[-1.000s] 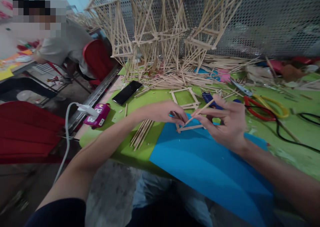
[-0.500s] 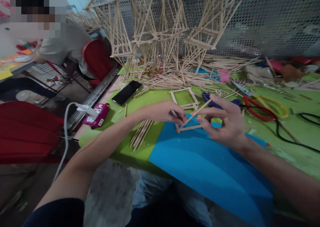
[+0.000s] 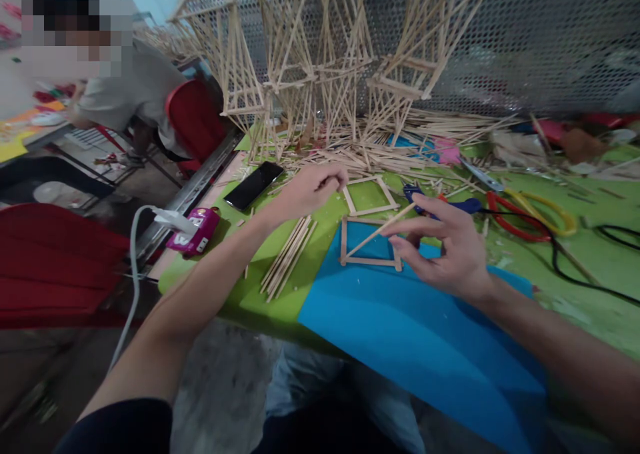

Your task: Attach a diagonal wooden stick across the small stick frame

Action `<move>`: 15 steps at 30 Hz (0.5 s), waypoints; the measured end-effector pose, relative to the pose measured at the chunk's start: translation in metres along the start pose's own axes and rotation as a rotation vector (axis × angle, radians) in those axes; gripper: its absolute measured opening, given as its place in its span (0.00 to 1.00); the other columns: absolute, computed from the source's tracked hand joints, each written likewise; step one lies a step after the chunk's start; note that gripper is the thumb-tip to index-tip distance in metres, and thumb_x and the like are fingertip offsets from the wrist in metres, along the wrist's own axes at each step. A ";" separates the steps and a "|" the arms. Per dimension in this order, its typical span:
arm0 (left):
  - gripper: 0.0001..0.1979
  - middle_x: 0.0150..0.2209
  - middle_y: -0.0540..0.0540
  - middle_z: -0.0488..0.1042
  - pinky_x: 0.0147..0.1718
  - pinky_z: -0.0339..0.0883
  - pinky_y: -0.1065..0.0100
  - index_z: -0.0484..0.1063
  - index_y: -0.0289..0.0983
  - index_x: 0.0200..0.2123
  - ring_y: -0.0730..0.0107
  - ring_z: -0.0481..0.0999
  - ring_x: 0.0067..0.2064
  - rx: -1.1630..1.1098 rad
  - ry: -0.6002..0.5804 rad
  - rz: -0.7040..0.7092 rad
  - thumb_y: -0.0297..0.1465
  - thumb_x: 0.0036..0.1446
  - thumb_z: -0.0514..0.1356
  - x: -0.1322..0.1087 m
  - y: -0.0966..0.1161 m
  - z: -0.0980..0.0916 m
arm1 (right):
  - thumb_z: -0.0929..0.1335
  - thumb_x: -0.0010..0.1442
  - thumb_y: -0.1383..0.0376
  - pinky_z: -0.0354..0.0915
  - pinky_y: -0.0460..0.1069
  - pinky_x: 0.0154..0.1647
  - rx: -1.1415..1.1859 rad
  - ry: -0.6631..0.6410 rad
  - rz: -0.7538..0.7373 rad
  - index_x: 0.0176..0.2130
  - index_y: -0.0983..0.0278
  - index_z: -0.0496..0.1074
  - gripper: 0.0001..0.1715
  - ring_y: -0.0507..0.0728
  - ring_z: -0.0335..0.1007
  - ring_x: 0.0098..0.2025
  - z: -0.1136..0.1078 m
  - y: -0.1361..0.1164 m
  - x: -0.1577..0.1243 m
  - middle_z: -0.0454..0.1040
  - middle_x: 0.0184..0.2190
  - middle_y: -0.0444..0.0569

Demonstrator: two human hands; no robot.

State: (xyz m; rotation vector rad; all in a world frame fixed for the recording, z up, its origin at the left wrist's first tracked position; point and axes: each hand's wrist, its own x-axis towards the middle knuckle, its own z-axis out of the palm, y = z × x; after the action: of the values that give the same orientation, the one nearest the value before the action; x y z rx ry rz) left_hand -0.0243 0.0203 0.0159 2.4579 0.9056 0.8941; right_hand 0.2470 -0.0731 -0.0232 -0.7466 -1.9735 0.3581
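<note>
The right hand (image 3: 450,254) pinches a thin stick (image 3: 380,231) between thumb and forefinger, other fingers spread. The stick slants across a square stick frame (image 3: 370,262) lying just left of that hand on a blue sheet (image 3: 400,334). The left hand (image 3: 307,189) is loosely curled beside a second frame (image 3: 373,210); whether it holds anything cannot be told. A bundle of sticks (image 3: 287,257) lies near it on the green table (image 3: 590,261). Beyond the hands stand stick towers (image 3: 300,61) against a perforated metal wall (image 3: 525,34).

Right hand (image 3: 450,244) pinches stick (image 3: 383,227) over frame (image 3: 369,243).
</note>
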 end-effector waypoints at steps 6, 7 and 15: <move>0.14 0.52 0.40 0.77 0.42 0.71 0.65 0.73 0.38 0.47 0.68 0.78 0.43 0.103 0.152 -0.080 0.29 0.72 0.48 0.001 -0.008 0.004 | 0.72 0.65 0.70 0.72 0.49 0.23 -0.069 0.011 -0.040 0.66 0.54 0.66 0.34 0.51 0.72 0.19 0.000 -0.005 0.002 0.85 0.39 0.44; 0.14 0.58 0.39 0.75 0.45 0.72 0.63 0.73 0.39 0.52 0.65 0.79 0.47 0.141 0.156 -0.086 0.31 0.73 0.49 0.001 -0.009 0.005 | 0.72 0.65 0.69 0.72 0.49 0.24 -0.080 0.013 -0.046 0.64 0.54 0.68 0.31 0.51 0.72 0.19 -0.001 -0.006 0.003 0.85 0.39 0.44; 0.14 0.44 0.46 0.81 0.41 0.70 0.67 0.76 0.40 0.47 0.67 0.78 0.40 0.327 0.133 -0.167 0.28 0.69 0.50 -0.003 -0.006 0.006 | 0.72 0.65 0.69 0.72 0.50 0.24 -0.036 0.011 -0.039 0.72 0.50 0.57 0.43 0.52 0.73 0.21 0.000 0.000 0.000 0.85 0.40 0.43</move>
State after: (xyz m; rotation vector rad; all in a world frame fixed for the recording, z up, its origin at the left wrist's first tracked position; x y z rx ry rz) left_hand -0.0243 0.0217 0.0070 2.5609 1.3788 0.9207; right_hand 0.2473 -0.0736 -0.0231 -0.7302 -1.9866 0.2948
